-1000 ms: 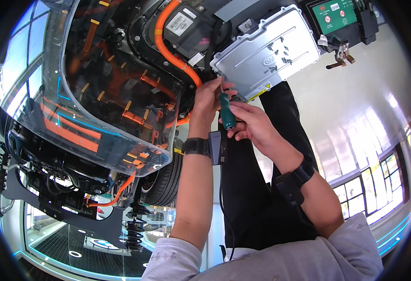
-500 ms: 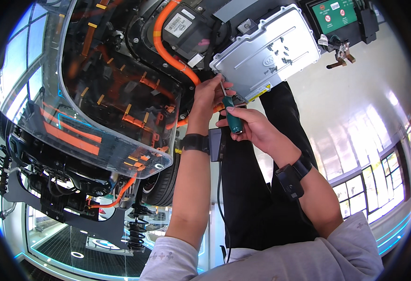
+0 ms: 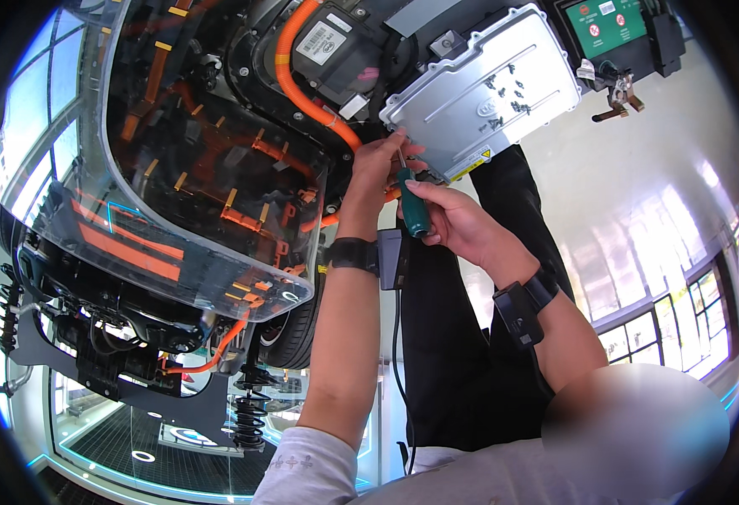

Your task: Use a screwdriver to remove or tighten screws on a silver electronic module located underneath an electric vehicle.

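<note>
My right hand point(image 3: 458, 217) is closed round the green handle of a screwdriver point(image 3: 415, 206), which stands at the near left corner of a silver metal cover point(image 3: 462, 101). Its thin shaft runs up between the thumb and fingers of my left hand point(image 3: 376, 168), closed about it. The tip is hidden among the left fingers and the cover's edge, so the fastener there does not show. Several small dark screws point(image 3: 517, 107) lie loose on top of the cover.
A thick orange cable point(image 3: 292, 80) curves past the left hand. Left of it stands a transparent housing point(image 3: 218, 307) over orange parts. A black unit with a green label point(image 3: 609, 29) is at upper right. A cord point(image 3: 399, 362) hangs from the left wrist device.
The screwdriver handle and my right hand have shifted slightly left, and the handle stands a little more upright. My left hand stays at the cover's corner. A blurred oval now covers the lower right.
</note>
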A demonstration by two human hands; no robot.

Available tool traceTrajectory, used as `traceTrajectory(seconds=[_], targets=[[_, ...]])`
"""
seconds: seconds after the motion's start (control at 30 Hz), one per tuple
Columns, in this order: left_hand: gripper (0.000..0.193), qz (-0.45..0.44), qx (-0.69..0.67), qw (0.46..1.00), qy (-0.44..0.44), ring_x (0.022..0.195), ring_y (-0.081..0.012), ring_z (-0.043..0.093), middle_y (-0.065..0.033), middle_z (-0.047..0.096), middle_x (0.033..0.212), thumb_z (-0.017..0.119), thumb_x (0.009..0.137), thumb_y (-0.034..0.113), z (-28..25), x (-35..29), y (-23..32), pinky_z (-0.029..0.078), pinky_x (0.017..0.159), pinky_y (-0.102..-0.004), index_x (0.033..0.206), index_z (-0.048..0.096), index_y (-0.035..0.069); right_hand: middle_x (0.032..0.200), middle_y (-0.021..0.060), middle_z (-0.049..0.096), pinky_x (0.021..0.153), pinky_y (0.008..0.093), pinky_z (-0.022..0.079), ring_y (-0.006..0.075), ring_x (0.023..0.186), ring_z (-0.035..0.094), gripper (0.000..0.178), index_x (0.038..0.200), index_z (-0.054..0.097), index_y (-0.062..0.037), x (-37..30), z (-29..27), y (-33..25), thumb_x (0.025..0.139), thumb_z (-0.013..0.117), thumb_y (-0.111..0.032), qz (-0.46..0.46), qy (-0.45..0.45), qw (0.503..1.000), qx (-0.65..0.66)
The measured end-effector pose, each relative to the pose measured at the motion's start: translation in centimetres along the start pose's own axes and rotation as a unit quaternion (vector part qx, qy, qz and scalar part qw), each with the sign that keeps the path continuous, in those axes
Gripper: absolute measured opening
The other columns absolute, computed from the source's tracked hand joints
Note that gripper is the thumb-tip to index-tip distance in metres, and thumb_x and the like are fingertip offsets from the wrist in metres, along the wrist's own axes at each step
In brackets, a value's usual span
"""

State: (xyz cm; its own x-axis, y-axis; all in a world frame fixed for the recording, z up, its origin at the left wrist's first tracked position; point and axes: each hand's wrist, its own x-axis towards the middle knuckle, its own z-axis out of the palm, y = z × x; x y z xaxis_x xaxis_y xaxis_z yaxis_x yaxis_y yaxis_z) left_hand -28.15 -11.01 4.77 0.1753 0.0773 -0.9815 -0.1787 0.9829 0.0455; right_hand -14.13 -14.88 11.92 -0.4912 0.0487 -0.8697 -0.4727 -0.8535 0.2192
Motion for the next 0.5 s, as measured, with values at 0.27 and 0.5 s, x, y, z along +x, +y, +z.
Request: traceTrajectory(seconds=[0.27,0.5], targets=[[0.032,0.0,-0.065,0.996,-0.058,0.081,-0.0251,0.067,-0.0164,0.067,0.101,0.048,0.096,0.019,-0.3,0.5,-0.5,0.054,0.073,-0.0358,0.114,0.054,-0.006,0.096,0.0095,0.068,0.045,0.0156,0.036,0.001,0.051,0.049,0.033,0.115,0.059,-0.0037,-0.1,-1.4,-1.0,0.096,0.054,-0.03,0.011,-0.084,0.992,0.097],[0.032,-0.012,0.083,0.996,-0.027,0.08,-0.0227,0.066,-0.0153,0.068,0.101,0.044,0.098,0.021,-0.1,0.9,-0.3,0.055,0.065,-0.0307,0.112,0.057,-0.005,0.101,0.0087,0.068,0.045,0.016,0.035,0.0012,0.049,0.044,0.036,0.119,0.057,-0.0023,0.3,0.7,-1.4,0.097,0.052,-0.031,-0.012,0.078,0.992,0.099]])
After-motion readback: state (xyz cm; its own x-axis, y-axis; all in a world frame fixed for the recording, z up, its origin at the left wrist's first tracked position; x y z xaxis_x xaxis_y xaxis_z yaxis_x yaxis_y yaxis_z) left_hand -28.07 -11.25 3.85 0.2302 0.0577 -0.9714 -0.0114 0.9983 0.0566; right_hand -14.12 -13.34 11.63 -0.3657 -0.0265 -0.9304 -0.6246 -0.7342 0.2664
